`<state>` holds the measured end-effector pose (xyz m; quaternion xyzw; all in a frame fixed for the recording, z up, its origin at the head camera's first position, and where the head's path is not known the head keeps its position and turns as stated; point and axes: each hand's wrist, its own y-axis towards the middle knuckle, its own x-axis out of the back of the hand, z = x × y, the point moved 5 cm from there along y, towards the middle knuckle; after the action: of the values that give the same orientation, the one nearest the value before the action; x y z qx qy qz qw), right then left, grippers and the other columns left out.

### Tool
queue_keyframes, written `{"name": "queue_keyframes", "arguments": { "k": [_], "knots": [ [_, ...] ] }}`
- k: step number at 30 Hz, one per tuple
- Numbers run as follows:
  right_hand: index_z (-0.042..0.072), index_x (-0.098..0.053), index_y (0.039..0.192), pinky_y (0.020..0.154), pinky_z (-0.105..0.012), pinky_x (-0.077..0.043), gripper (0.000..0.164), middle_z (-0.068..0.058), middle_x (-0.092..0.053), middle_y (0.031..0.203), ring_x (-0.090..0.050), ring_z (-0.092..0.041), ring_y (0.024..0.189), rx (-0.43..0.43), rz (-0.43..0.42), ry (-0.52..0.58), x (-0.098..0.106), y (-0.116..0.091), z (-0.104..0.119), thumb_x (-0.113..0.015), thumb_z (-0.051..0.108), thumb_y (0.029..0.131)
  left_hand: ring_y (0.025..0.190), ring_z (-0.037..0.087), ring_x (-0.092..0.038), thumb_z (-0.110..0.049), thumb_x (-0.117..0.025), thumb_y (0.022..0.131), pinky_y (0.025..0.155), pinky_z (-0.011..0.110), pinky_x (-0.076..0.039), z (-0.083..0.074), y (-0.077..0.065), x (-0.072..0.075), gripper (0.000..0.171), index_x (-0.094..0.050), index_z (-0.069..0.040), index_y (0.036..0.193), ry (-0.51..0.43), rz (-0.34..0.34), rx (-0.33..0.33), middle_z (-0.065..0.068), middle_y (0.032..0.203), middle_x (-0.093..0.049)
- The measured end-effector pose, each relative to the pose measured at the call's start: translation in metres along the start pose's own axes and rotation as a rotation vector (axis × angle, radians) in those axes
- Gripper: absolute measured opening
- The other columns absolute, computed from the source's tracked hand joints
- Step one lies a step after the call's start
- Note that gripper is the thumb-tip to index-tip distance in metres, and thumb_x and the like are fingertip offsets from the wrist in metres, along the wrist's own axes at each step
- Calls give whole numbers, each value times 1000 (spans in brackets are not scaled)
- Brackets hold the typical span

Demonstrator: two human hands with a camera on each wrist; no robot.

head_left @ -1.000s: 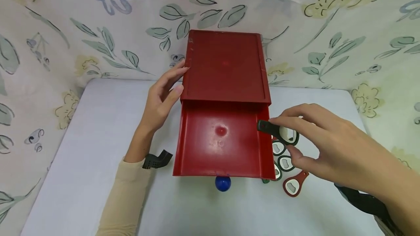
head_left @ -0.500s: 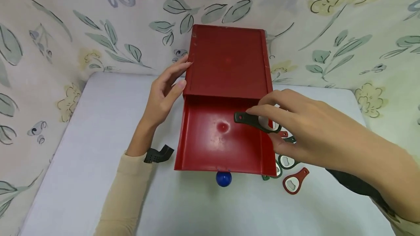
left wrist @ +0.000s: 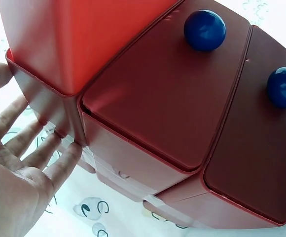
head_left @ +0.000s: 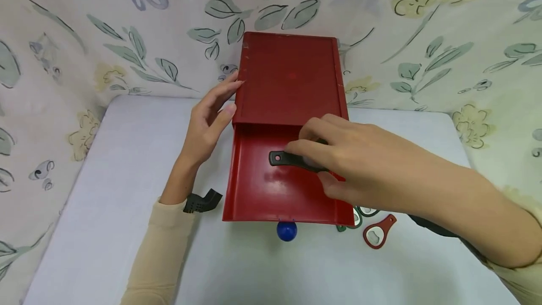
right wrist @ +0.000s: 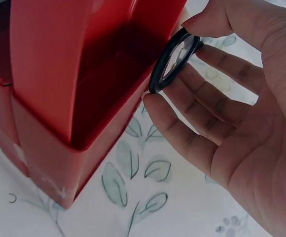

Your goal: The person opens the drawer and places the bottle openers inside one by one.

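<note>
My right hand [head_left: 355, 164] pinches a dark bottle opener [head_left: 292, 159] by its round end, above the pulled-out top drawer [head_left: 250, 196] of a red drawer cabinet [head_left: 292, 79]. In the right wrist view, thumb and fingertips hold the opener's rim [right wrist: 158, 74] at the drawer's side. My left hand [head_left: 207, 128] rests against the cabinet's left side, thumb near the front edge. The left wrist view shows its fingers [left wrist: 59, 165] stretched along the side wall. A blue knob [head_left: 287, 231] sits on the open drawer's front. The drawer floor is partly hidden under my right hand.
On the white table [head_left: 254, 272], right of the drawer, lie a red bottle opener [head_left: 379, 232] and green-rimmed openers [head_left: 357, 218], partly covered by my right arm. Two closed drawers with blue knobs [left wrist: 205, 30] sit below the open one. A floral cloth [head_left: 169, 27] hangs behind.
My right hand has carried the dark bottle opener leftward from the drawer's right edge to over its middle. My left hand has stayed against the cabinet.
</note>
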<state>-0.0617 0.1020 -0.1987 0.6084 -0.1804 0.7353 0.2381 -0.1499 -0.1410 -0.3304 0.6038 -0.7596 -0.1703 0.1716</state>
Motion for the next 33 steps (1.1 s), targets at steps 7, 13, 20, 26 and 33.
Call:
{"name": "queue_keyframes", "arguments": {
  "k": [7, 13, 20, 26, 33],
  "knots": [
    [23, -66, 138, 74, -23, -58, 57, 7, -63, 116, -57, -9, 102, 6, 40, -4, -4, 12, 3, -82, 13, 84, 154, 28, -47, -17, -54, 104, 126, 36, -44, 2, -1, 0, 49, -55, -1, 150, -1, -3, 0, 5, 168, -45],
    [26, -66, 140, 76, -23, -60, 59, 7, -63, 115, -58, -10, 105, -18, 86, 0, -7, 20, 5, -84, 17, 85, 152, 29, -49, -28, -56, 106, 125, 35, -45, 3, -3, 1, 51, -56, -3, 150, 9, -8, -9, 6, 167, -46],
    [27, -66, 141, 77, -24, -63, 59, 6, -64, 115, -60, -11, 107, 3, 99, -30, -9, 25, 9, -83, 18, 85, 152, 30, -48, -32, -57, 105, 122, 34, -48, 2, -1, 1, 54, -55, -2, 150, 6, -5, -10, 7, 168, -46],
    [26, -65, 142, 84, -27, -64, 54, 5, -63, 124, -60, -10, 111, -8, 87, 27, -8, 27, 7, -81, 23, 91, 153, 29, -47, -25, -56, 105, 122, 33, -48, 1, -2, 0, 51, -55, -2, 150, -3, -3, -1, 6, 168, -45],
    [26, -66, 141, 89, -30, -64, 48, 6, -63, 130, -61, -9, 116, -28, 50, 77, -5, 18, 0, -79, 30, 94, 153, 29, -47, -19, -54, 104, 116, 29, -53, 0, -1, 0, 50, -54, -1, 151, 5, 5, 2, 5, 168, -44]
  ]
}}
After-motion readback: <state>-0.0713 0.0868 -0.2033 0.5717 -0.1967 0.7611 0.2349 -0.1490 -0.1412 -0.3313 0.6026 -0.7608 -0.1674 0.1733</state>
